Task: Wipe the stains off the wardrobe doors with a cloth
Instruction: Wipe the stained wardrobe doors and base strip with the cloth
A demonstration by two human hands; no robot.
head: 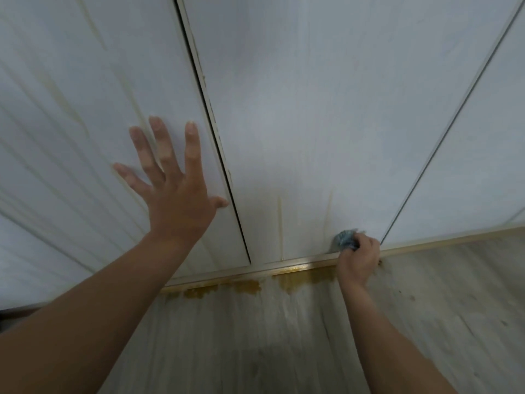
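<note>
In the head view the right hand (358, 263) grips a bunched blue-grey cloth (345, 239) at the foot of the middle wardrobe door (312, 123), just above the bottom rail (284, 265). The left hand (173, 194) lies spread flat on the left door (85, 95). Firm pressure along each drip, braced by the left, should serve best, as the pale door carries thin yellowish streaks (279, 223) near the cloth.

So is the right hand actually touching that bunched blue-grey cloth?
Touching. The head view shows the right hand with fingers curled round the bunched blue-grey cloth, gripping it at the foot of the white wardrobe door.
</note>
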